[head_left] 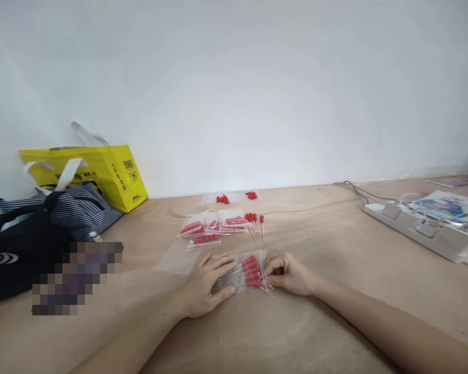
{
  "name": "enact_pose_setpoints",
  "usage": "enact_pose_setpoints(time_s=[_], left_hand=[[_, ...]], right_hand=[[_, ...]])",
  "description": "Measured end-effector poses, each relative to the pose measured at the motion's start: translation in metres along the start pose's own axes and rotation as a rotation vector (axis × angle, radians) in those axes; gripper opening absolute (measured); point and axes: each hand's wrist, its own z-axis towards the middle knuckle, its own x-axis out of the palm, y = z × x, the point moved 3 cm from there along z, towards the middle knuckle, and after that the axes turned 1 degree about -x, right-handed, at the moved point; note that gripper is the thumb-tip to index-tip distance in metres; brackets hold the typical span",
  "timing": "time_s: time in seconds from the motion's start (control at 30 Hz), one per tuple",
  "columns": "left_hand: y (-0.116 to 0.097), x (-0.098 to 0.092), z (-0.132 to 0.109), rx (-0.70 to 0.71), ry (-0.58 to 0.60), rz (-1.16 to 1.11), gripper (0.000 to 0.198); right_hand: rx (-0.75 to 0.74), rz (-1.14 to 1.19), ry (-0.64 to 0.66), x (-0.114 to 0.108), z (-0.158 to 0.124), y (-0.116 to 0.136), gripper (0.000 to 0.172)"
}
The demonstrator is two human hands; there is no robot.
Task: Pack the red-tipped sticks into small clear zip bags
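Note:
A clear zip-lock bag with several red-bulbed droppers in it lies flat on the table before me. My left hand rests on the bag's left end, fingers spread and flat. At the opposite end, my right hand pinches the bag's zip edge between thumb and curled fingers. Just beyond, loose droppers with red bulbs lie side by side. Beside them is a group of filled zip-lock bags, overlapping one another.
Farther back, red bulbs lie on clear plastic near the wall. A flat clear bag lies left of centre. A yellow bag, a striped bag and a black bag fill the left side. A white power strip stands right.

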Motion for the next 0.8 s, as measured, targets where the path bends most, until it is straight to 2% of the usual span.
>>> enact_pose_setpoints(time_s=[0.13,0.2,0.27,0.3,0.37,0.47,0.53,0.63,0.67,0.8], left_hand=[[0.002,-0.002,0.0,0.052,0.055,0.015,0.048],[0.005,-0.003,0.001,0.11,0.089,0.021,0.048],[0.009,-0.005,0.004,0.169,0.084,0.034,0.048],[0.012,-0.006,0.006,0.182,0.05,0.048,0.047],[0.017,-0.01,0.008,0.164,-0.09,0.076,0.043],[0.017,-0.013,0.007,0.159,-0.303,0.057,0.035],[0.009,-0.011,0.003,0.258,-0.324,0.013,0.033],[-0.005,-0.006,-0.004,0.427,-0.305,0.017,0.047],[-0.007,-0.005,-0.006,0.464,-0.321,0.049,0.046],[-0.007,-0.002,-0.008,0.556,-0.403,0.24,0.019]], right_hand=[[0.043,-0.058,-0.046,-0.012,-0.003,-0.005,0.011],[0.014,-0.133,-0.103,-0.022,-0.004,-0.008,0.009],[-0.046,-0.239,-0.14,-0.031,-0.006,-0.008,0.018],[-0.076,-0.284,-0.133,-0.033,-0.006,-0.007,0.023],[-0.135,-0.36,-0.089,-0.032,-0.007,-0.005,0.027],[-0.237,-0.506,-0.066,-0.024,-0.009,0.001,0.023],[-0.309,-0.63,-0.094,-0.017,-0.009,0.005,0.023],[-0.398,-0.799,-0.135,-0.008,-0.01,0.009,0.023],[-0.424,-0.838,-0.143,-0.005,-0.009,0.01,0.022],[-0.489,-0.926,-0.165,0.002,-0.004,0.01,0.021]])
